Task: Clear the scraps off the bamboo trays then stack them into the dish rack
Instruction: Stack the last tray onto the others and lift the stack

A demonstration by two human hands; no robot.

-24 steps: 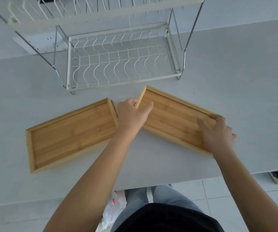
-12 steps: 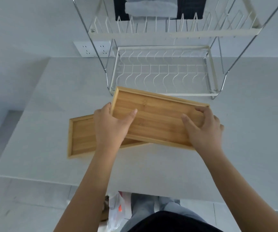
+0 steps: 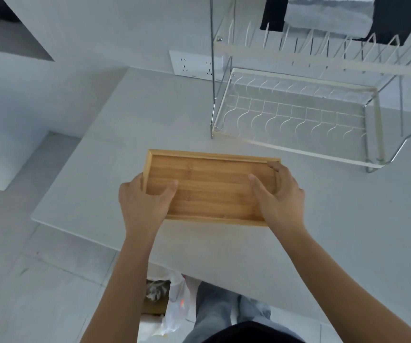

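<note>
A bamboo tray (image 3: 212,184) lies level near the front of the white table, its inside bare of scraps. My left hand (image 3: 145,201) grips its left short end, thumb inside the rim. My right hand (image 3: 278,196) grips its right short end, thumb on the tray floor. The second tray cannot be seen apart from this one; it may lie hidden right under it. The two-tier wire dish rack (image 3: 296,112) stands behind and to the right, both tiers holding nothing.
The white table (image 3: 100,149) ends at a left edge and a near edge close to my hands. A wall socket (image 3: 194,64) sits behind the rack. A plastic bag with scraps (image 3: 172,308) stands on the floor by my legs.
Both hands carried the right tray left and over the other tray, then set it square on top. My view swung left, so the rack now sits to the right.
</note>
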